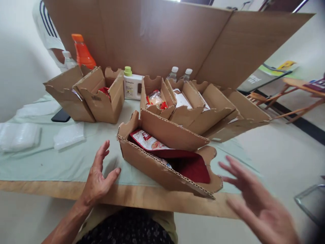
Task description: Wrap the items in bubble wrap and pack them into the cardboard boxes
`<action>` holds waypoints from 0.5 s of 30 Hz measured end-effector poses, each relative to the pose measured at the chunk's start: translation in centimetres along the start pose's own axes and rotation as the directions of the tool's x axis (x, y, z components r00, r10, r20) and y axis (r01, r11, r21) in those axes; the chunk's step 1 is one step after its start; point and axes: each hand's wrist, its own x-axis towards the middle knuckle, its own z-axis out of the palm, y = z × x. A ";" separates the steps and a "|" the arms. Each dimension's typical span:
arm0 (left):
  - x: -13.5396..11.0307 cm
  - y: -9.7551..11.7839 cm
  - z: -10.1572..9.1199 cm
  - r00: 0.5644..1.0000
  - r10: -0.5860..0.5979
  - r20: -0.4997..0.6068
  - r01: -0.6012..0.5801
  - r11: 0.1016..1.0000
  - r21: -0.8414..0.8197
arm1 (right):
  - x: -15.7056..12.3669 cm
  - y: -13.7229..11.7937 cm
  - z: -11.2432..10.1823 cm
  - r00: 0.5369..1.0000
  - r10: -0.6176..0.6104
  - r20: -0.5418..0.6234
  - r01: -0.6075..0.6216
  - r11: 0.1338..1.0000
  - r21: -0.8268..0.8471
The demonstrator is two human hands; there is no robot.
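In front of me an open cardboard box [152,169] stands at a slant near the table's front edge. Inside it lie a dark red cloth or bag [195,167] and a red and white printed packet [149,140]; what is under them is partly hidden. My left hand [99,179] is just left of the box, not touching it, thumb and fingers apart and nothing in it. To the right of the box my right hand [256,200] hangs in the air, blurred by motion, its fingers spread and holding nothing.
Behind stand more cardboard boxes [106,108], some with packets, and a white bottle with green cap [132,86]. An orange bottle [83,54] is at the back left. Plastic wrap packs [68,135] and a black phone [61,115] lie left. A tall cardboard panel [157,40] closes the back.
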 end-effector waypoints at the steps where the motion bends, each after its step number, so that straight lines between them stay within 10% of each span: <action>1: 0.3 0.1 0.4 0.999 0.000 0.044 0.001 1.000 -0.020 | -0.8 0.5 0.6 0.996 0.004 0.092 -0.003 1.000 -0.010; 7: -1.5 -0.5 3.5 0.989 -0.091 0.113 0.095 0.995 -0.030 | -1.1 1.2 6.4 0.980 0.075 0.186 -0.064 0.996 -0.063; 15: -0.7 0.0 4.4 0.988 -0.100 0.121 0.107 0.993 -0.054 | 4.7 4.0 6.8 0.978 0.125 0.168 -0.137 0.988 0.065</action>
